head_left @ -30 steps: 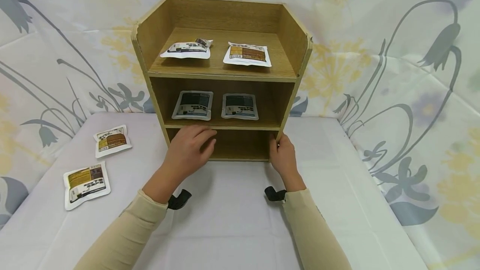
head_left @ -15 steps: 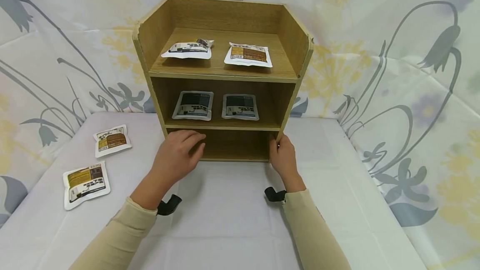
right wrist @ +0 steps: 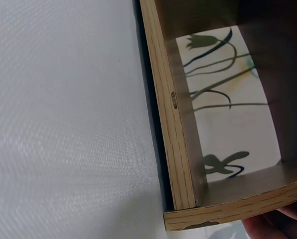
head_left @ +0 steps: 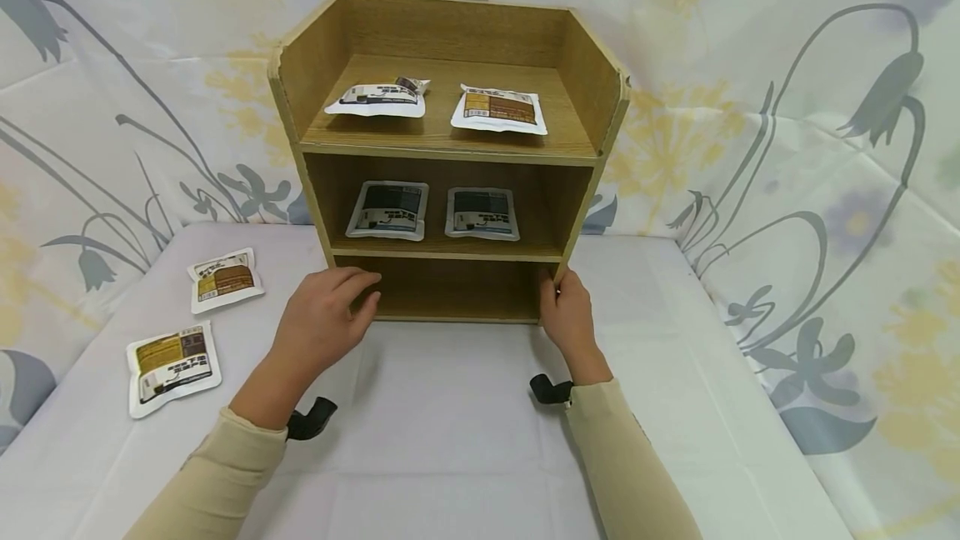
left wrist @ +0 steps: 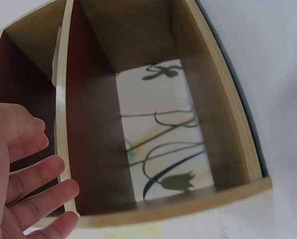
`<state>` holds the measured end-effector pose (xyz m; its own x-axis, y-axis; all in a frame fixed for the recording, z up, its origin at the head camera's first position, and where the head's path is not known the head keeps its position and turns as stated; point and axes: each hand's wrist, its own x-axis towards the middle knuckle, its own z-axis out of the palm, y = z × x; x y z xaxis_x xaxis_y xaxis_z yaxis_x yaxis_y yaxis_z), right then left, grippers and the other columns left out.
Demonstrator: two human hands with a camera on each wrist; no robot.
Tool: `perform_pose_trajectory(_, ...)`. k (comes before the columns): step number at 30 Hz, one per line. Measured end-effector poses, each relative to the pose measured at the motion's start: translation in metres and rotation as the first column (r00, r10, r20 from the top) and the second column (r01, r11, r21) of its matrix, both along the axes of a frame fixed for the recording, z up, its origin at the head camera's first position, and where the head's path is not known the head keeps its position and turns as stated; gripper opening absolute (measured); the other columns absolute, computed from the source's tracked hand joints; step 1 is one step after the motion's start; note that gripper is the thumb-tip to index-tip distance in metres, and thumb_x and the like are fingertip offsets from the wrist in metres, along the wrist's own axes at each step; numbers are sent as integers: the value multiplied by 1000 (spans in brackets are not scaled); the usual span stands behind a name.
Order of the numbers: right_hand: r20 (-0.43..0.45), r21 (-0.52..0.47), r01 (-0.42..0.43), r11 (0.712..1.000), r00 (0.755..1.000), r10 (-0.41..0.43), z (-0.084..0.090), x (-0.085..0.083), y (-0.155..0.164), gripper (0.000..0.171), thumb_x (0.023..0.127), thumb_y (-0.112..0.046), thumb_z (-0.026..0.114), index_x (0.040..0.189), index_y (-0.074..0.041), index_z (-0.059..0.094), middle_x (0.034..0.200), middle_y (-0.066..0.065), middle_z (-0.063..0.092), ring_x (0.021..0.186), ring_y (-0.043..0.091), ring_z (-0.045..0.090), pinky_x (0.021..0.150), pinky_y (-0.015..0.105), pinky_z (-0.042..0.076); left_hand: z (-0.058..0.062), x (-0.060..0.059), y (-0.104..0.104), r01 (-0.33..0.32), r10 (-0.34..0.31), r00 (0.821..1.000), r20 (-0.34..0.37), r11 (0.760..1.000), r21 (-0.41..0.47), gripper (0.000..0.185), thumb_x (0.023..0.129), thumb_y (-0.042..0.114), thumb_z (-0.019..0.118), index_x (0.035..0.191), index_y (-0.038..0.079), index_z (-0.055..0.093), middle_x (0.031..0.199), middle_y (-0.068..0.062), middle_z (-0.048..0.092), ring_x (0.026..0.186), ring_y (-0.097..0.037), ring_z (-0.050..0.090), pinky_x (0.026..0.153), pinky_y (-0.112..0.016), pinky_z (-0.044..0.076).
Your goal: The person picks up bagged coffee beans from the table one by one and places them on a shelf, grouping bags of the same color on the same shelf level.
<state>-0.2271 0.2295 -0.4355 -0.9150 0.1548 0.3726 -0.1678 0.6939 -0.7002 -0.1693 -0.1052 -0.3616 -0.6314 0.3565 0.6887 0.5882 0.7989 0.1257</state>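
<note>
A wooden shelf unit [head_left: 450, 148] with three levels stands on the white table [head_left: 450, 415]. My right hand [head_left: 566, 315] grips the front edge of its right side panel near the bottom, thumb on the inner face. In the right wrist view only the fingertips [right wrist: 277, 226] show under the panel's corner [right wrist: 183, 169]. My left hand [head_left: 322, 319] is open with relaxed fingers, its tips by the left upright at the bottom level. In the left wrist view those fingers [left wrist: 29, 174] lie beside the upright's front edge [left wrist: 62, 124]. The bottom level holds nothing.
Two pouches [head_left: 377, 97] [head_left: 498, 109] lie on the top level and two dark pouches [head_left: 387, 209] [head_left: 482, 212] on the middle level. Two more pouches [head_left: 222, 279] [head_left: 172, 367] lie on the table at the left. A floral cloth [head_left: 787, 148] hangs behind.
My left hand has drawn back to the left, from in front of the bottom opening to the left upright. The right hand and the shelf have stayed put.
</note>
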Motion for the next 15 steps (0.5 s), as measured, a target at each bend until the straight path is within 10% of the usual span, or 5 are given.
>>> perform_pose_trajectory(15,-11,8,-7,1000,1000,7,-1,-1,0,39,103,-31,41,115,2,58,98,17,62,87,31,65,69,44,54,-16,-1,-34,-91,89,993,73,995,27,21,81,9,72,101,3,72,93,-12,72,86,-32,68,75,-47,55)
